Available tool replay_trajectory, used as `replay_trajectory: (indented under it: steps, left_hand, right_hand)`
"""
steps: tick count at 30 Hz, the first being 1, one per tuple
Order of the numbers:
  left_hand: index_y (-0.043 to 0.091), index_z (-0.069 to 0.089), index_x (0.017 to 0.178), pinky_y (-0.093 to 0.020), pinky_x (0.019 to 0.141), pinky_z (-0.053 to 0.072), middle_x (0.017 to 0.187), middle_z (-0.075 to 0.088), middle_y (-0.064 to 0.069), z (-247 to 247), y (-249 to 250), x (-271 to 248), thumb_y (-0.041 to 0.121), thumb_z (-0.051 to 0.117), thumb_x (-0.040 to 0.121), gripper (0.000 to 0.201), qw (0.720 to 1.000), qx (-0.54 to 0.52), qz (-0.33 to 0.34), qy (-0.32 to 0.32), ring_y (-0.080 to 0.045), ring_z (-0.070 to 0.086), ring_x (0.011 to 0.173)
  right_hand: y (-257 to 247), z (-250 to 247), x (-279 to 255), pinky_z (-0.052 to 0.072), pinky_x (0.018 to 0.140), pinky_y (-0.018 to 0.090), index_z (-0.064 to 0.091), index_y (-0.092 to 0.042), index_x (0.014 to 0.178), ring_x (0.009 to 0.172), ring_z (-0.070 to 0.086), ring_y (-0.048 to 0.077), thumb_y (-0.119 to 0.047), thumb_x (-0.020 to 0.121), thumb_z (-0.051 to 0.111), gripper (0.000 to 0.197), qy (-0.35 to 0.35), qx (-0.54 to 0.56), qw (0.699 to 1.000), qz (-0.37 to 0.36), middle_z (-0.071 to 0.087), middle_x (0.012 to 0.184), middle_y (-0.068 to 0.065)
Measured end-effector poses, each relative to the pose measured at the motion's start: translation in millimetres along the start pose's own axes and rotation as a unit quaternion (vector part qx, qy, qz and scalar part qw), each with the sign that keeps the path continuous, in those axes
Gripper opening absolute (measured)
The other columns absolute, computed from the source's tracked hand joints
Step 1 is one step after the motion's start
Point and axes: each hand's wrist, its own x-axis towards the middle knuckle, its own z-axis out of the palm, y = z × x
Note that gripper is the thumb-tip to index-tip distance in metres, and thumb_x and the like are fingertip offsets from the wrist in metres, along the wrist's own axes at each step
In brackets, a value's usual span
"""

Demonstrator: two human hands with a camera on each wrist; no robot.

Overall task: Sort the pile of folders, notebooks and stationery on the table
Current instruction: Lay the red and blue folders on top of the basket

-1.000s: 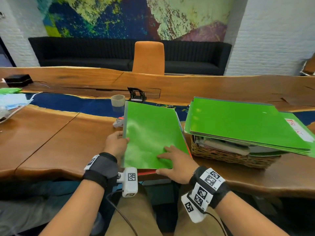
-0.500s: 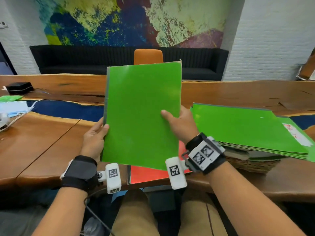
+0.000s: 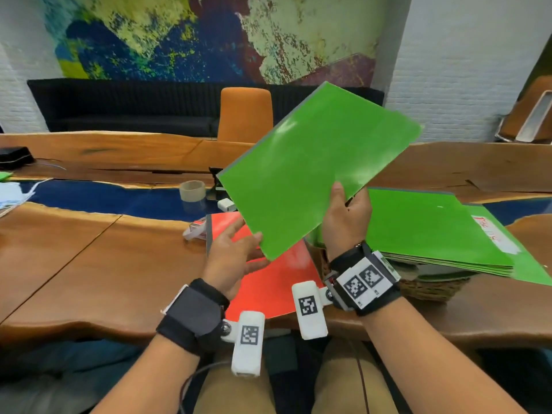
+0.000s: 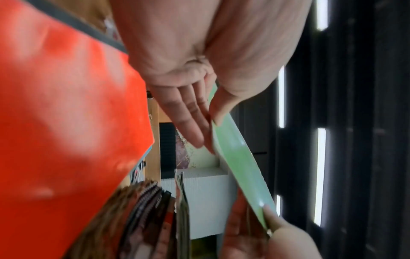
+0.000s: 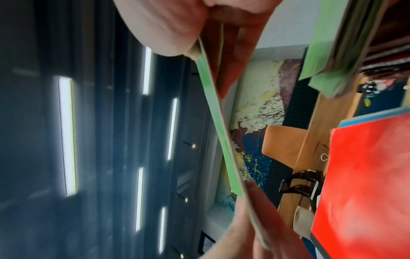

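A green folder (image 3: 313, 174) is up in the air over the table, tilted with its top leaning right. My right hand (image 3: 342, 201) grips its lower right edge, thumb on the front. My left hand (image 3: 242, 252) is at the lowest corner; the left wrist view shows its thumb (image 4: 218, 112) on one face and straight fingers (image 4: 195, 129) along the other. Below lies a red folder (image 3: 274, 282) near the table's front edge. A stack of green folders (image 3: 433, 228) rests on a wicker basket (image 3: 430, 289) to the right.
Behind the red folder sit a tape roll (image 3: 192, 190), a black clip (image 3: 215, 179), a small white object (image 3: 225, 204) and a small box (image 3: 195, 230). An orange chair (image 3: 246, 113) stands across the table. Papers lie at the far left edge (image 3: 12, 192).
The green folder came up off the red folder, stood upright, and now leans right toward the green stack. My left hand slid from its left edge to the bottom corner.
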Motion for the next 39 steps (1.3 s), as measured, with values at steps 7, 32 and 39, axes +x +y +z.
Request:
replay_trajectory:
  steps: [7, 32, 39]
  left_hand:
    - [0.022, 0.059, 0.124, -0.036, 0.084, 0.058, 0.108, 0.069, -0.004, 17.0, 0.5, 23.0, 0.003, 0.048, 0.100, 0.032, 0.992, -0.014, 0.072, 0.104, -0.016, 0.068, 0.094]
    - [0.009, 0.050, 0.141, -0.017, 0.112, 0.024, 0.151, 0.042, -0.005, 100.6, -49.2, 31.8, 0.038, 0.077, 0.080, 0.073, 0.902, 0.393, 0.162, -0.080, -0.009, 0.036, 0.141]
    - [0.014, 0.052, 0.140, -0.019, 0.113, 0.025, 0.152, 0.042, -0.005, 100.9, -52.3, 31.5, 0.043, 0.077, 0.079, 0.072, 0.902, 0.392, 0.167, -0.073, -0.007, 0.034, 0.141]
  right_hand:
    - [-13.1, -75.8, 30.7, 0.020, 0.100, -0.004, 0.016, -0.004, 0.151, 0.129, 0.039, 0.000, -0.006, 0.086, 0.070, 0.084, 0.050, -0.049, 0.997, -0.013, 0.036, 0.144, 0.004]
    - [18.3, -243.3, 79.6, 0.042, 0.105, 0.042, 0.062, -0.029, 0.126, 0.125, 0.052, 0.023, -0.064, 0.078, 0.066, 0.059, -0.077, -0.458, 0.885, 0.027, 0.058, 0.137, 0.001]
    - [17.0, -243.9, 77.4, 0.037, 0.110, 0.049, 0.061, -0.029, 0.127, 0.132, 0.044, 0.022, -0.102, 0.034, 0.050, 0.118, -0.145, -0.521, 0.841, 0.025, 0.051, 0.141, 0.000]
